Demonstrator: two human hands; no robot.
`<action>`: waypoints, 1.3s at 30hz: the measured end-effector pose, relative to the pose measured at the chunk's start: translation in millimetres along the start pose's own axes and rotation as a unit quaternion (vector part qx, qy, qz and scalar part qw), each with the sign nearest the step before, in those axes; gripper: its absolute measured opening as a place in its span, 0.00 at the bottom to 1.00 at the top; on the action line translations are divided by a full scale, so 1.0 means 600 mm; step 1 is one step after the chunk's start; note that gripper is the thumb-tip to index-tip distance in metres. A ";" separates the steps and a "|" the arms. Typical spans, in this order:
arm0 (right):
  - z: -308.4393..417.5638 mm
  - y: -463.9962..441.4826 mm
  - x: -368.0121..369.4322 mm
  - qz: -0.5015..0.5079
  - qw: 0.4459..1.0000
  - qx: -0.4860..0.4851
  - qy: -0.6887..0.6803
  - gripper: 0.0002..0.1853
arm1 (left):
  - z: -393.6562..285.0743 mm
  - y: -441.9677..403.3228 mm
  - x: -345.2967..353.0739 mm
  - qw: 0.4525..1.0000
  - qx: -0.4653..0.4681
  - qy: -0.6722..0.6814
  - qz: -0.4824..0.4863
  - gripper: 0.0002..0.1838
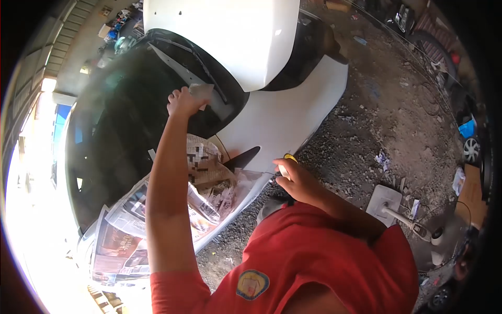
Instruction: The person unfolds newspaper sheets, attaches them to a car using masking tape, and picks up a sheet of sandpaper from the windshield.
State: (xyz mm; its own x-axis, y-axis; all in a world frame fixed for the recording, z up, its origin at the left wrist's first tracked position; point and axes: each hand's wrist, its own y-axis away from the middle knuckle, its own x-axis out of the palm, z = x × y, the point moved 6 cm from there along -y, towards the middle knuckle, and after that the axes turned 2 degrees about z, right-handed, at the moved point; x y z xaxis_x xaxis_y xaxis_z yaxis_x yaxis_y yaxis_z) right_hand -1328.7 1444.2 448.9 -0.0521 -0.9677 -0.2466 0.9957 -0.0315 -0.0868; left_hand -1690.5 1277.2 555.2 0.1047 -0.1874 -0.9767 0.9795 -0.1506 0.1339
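My left hand (181, 102) reaches out over the dark windshield (125, 99) of a white car. Its fingers are closed on a flat, pale grey sheet (202, 92), whose material I cannot make out. Just beyond that sheet lie the wiper (206, 70) and the lower edge of the glass. Near the white fender (285, 120), my right hand (295, 180) is closed around a small pale round object with a yellow rim (289, 157), mostly hidden by the fingers. Newspaper sheets (123, 246) cover the door side and mirror area below my left forearm.
The white hood (225, 36) stands raised above the windshield. Gravel ground (387, 125) with scraps runs along the right. A white stand with a flat base (384, 201) lies there, near cardboard (473, 191) and a wheel cover (471, 150). Bright light floods the left.
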 end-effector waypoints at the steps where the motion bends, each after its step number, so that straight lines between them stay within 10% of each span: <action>1: -0.014 0.009 0.006 0.002 1.000 0.005 -0.003 0.26 | -0.003 -0.013 -0.007 1.000 -0.006 -0.018 0.006 0.53; 9: -0.069 0.071 -0.055 -0.094 0.991 0.098 -0.001 0.25 | 0.016 -0.092 0.057 0.987 -0.098 -0.029 0.121 0.69; 16: -0.128 0.090 -0.092 -0.117 0.982 0.146 -0.014 0.17 | 0.079 -0.221 0.088 0.977 0.022 0.072 0.201 0.39; 20: -0.225 0.093 -0.044 -0.014 0.981 0.190 0.035 0.12 | 0.051 -0.108 -0.012 0.942 0.025 0.308 0.134 0.32; 26: -0.268 0.073 0.125 0.168 0.971 0.148 0.085 0.17 | 0.065 0.063 -0.196 0.939 0.064 0.316 -0.122 0.33; 32: -0.259 0.011 0.219 0.195 0.973 0.122 0.024 0.21 | 0.102 0.391 -0.308 0.941 0.096 0.286 -0.155 0.31; 36: -0.252 -0.023 0.232 0.218 0.956 0.193 0.017 0.20 | 0.297 0.581 -0.210 0.800 0.094 0.520 -0.283 0.33; 39: -0.268 -0.040 0.247 0.163 0.984 0.028 0.066 0.18 | 0.399 0.766 -0.075 0.792 0.034 0.531 -0.300 0.32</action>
State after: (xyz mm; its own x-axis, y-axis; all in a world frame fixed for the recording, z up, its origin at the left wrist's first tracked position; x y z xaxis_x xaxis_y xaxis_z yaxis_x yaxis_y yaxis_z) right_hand -1372.8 1341.8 259.4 0.2644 -0.8879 -0.3765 0.9638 0.2570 0.0707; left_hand -1286.2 984.2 700.7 -0.2551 0.8540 -0.4534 0.8998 0.0380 -0.4347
